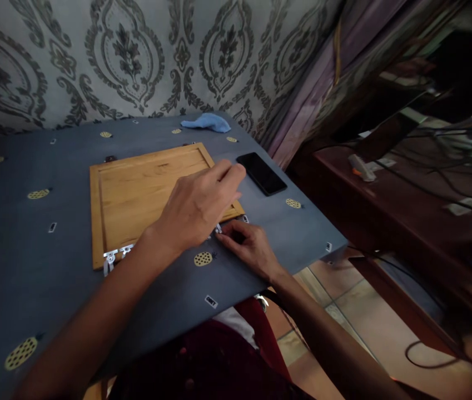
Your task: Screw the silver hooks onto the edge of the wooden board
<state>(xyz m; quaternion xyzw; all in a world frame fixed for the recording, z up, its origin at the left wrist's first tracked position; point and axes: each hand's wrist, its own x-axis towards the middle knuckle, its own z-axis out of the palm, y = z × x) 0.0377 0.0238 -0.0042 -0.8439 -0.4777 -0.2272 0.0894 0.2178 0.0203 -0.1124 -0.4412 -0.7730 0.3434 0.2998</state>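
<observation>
A framed wooden board [135,191] lies flat on the table. Small silvery metal clips [110,259] line its near edge at the left, and one more metal clip [218,228] shows at the right end of that edge. Above the board's right part is my left hand [198,205], closed, its fingers curled together; whatever they may hold is hidden. My right hand [252,247] rests low by the near right corner. Its thumb and forefinger pinch the clip there. My left hand and forearm cover the middle of the near edge.
A black phone [262,173] lies right of the board. Behind it is a crumpled blue cloth [207,122]. The table's cloth [64,311] has a pineapple print. A patterned curtain [177,55] hangs behind. Cables cross a dark red cabinet [402,194] at the right.
</observation>
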